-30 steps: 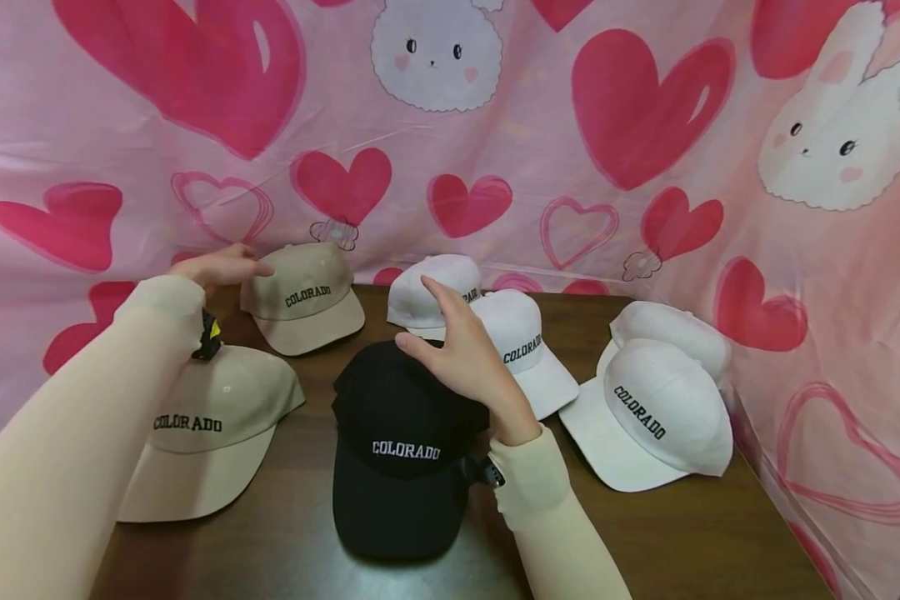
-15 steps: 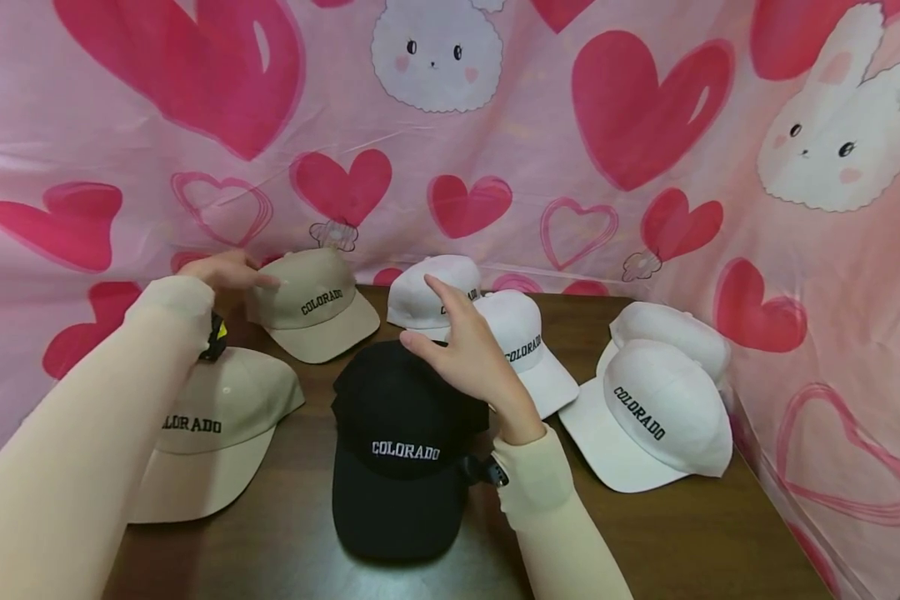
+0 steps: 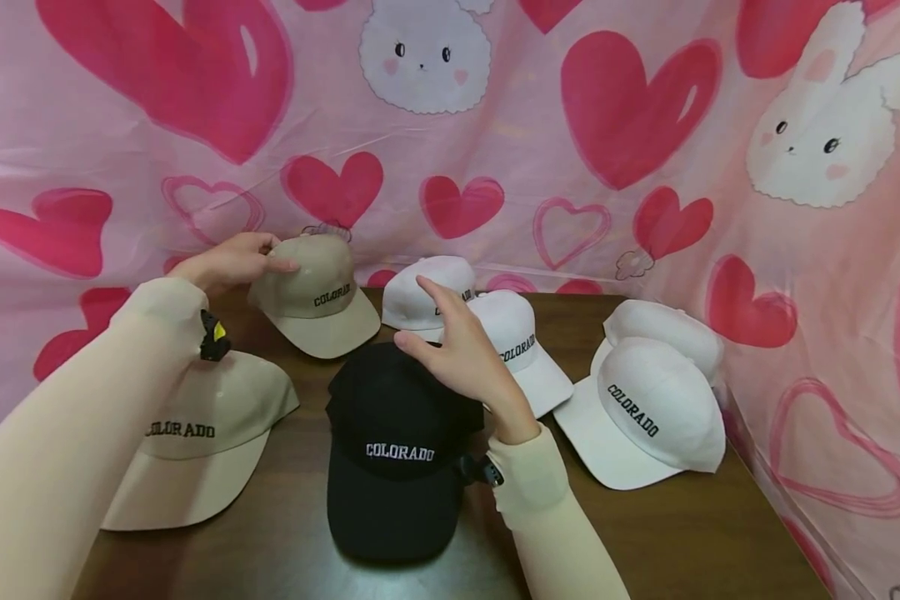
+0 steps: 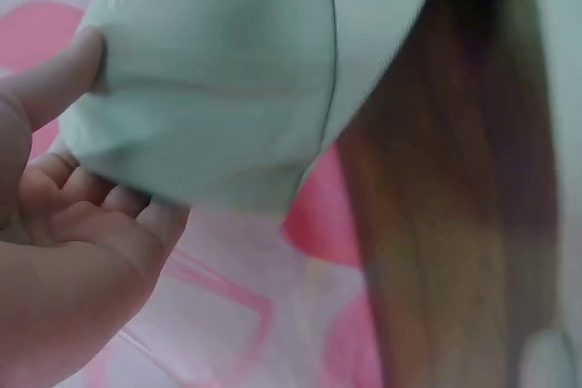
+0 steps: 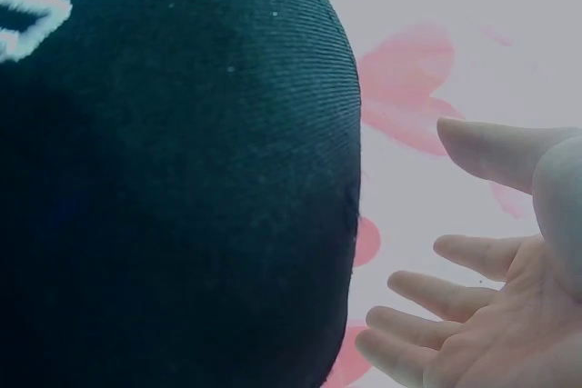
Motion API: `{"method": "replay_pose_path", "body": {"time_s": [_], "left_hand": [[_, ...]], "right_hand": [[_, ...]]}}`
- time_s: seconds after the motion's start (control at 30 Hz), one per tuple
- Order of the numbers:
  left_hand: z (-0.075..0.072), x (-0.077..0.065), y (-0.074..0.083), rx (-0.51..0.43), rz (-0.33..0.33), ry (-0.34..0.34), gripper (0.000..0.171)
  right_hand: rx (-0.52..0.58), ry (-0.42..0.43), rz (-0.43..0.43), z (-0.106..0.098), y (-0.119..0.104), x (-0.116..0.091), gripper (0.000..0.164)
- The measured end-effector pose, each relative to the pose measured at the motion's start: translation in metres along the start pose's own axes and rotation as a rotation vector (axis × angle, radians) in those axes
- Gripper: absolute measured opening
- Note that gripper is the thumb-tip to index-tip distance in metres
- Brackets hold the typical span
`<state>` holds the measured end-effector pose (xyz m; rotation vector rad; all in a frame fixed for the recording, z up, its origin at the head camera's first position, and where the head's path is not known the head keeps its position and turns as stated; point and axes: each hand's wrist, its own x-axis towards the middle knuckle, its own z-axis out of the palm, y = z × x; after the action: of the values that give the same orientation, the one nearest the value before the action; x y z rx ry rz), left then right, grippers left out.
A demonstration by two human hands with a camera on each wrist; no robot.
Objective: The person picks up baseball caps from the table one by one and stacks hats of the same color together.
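Observation:
In the head view my left hand (image 3: 232, 260) holds the back left side of a beige baseball cap (image 3: 322, 287) marked COLORADO. Up close in the left wrist view, the thumb lies on the crown of this beige cap (image 4: 218, 88) while the other fingers curl behind its lower edge. A black baseball cap (image 3: 397, 508) with white lettering sits at the middle of the table, brim towards me. Over its right rear side hovers my right hand (image 3: 465, 358), fingers spread and holding nothing. The right wrist view shows a gap between the black cap (image 5: 209, 170) and these fingers.
Another beige cap (image 3: 210, 467) lies at the front left, partly under my left forearm. Two white caps overlap behind the black one, the nearer white cap (image 3: 513, 333) in front. At right, a white cap (image 3: 660, 408) overlaps another. A pink heart-patterned cloth (image 3: 517, 133) hangs behind the table.
My left hand has closed on the rear beige cap, which has shifted rightward and turned its front further right. The right hand stays about where it was. The head view has shifted slightly.

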<state>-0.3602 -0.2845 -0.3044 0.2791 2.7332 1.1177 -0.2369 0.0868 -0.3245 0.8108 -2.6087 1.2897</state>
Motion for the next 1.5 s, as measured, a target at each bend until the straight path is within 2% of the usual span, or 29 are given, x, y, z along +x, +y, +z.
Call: {"method": "replay_pose_path", "body": {"time_s": [0.13, 0.23, 0.37, 0.53, 0.7, 0.77, 0.9, 1.0, 1.07, 1.13, 1.23, 1.37, 1.5], "left_hand": [[0.0, -0.002, 0.022, -0.02, 0.045, 0.054, 0.038], [0.0, -0.007, 0.038, 0.01, 0.085, 0.131, 0.042], [-0.003, -0.015, 0.053, 0.001, 0.104, 0.239, 0.047], [-0.008, -0.029, 0.062, -0.067, 0.117, 0.336, 0.048], [-0.011, -0.045, 0.069, -0.148, 0.134, 0.383, 0.04], [-0.011, -0.053, 0.071, -0.174, 0.153, 0.402, 0.035], [-0.008, -0.068, 0.076, -0.269, 0.237, 0.431, 0.023], [-0.006, -0.079, 0.079, -0.382, 0.309, 0.42, 0.017], [-0.005, -0.085, 0.081, -0.469, 0.356, 0.388, 0.016], [-0.004, -0.09, 0.081, -0.545, 0.402, 0.34, 0.015], [-0.003, -0.096, 0.081, -0.645, 0.478, 0.226, 0.014], [0.0, -0.101, 0.08, -0.695, 0.563, 0.093, 0.015], [0.003, -0.105, 0.08, -0.716, 0.595, 0.018, 0.019]], "right_hand": [[-0.005, -0.006, 0.002, 0.0, -0.001, 0.001, 0.079], [-0.009, -0.003, 0.007, -0.001, -0.001, 0.0, 0.079], [-0.007, 0.007, 0.019, -0.003, 0.001, -0.001, 0.079], [0.006, 0.025, 0.027, -0.006, 0.002, -0.001, 0.079], [0.007, 0.04, 0.018, -0.008, 0.004, -0.001, 0.08], [0.009, 0.047, 0.011, -0.008, 0.005, -0.001, 0.08], [0.014, 0.062, -0.005, -0.009, 0.005, 0.0, 0.079], [0.047, 0.074, -0.022, -0.01, 0.005, 0.002, 0.078], [0.083, 0.087, -0.038, -0.01, 0.005, 0.002, 0.078], [0.129, 0.102, -0.05, -0.011, 0.004, 0.003, 0.077], [0.19, 0.124, -0.056, -0.012, 0.003, 0.003, 0.074], [0.251, 0.13, -0.056, -0.013, 0.001, 0.002, 0.072], [0.306, 0.113, -0.072, -0.013, 0.001, 0.001, 0.072]]}}
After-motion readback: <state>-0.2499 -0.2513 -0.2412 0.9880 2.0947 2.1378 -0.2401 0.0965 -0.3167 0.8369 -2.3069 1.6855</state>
